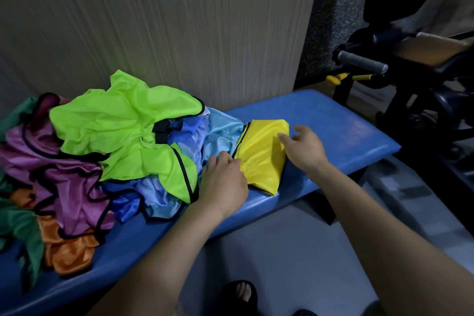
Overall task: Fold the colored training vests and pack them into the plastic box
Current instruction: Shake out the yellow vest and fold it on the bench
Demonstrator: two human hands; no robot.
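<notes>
A folded yellow vest (261, 154) lies on the blue padded bench (341, 131). My left hand (224, 177) rests on the vest's left edge with its fingers bent over the fabric. My right hand (305, 147) lies on the vest's right side with fingers extended. To the left sits a loose pile of vests: a neon green one (123, 123) on top, light blue (218, 138) and dark blue (125, 200) beneath, purple (74, 185), orange (69, 251) and dark green (28, 236) at the far left. No plastic box is in view.
A wood-grain wall panel (179, 20) stands right behind the bench. Black gym equipment (423, 90) with a grey handle grip (361, 61) and yellow levers stands at the right. Grey tiled floor (282, 251) lies in front, with my sandalled foot (242, 295) on it.
</notes>
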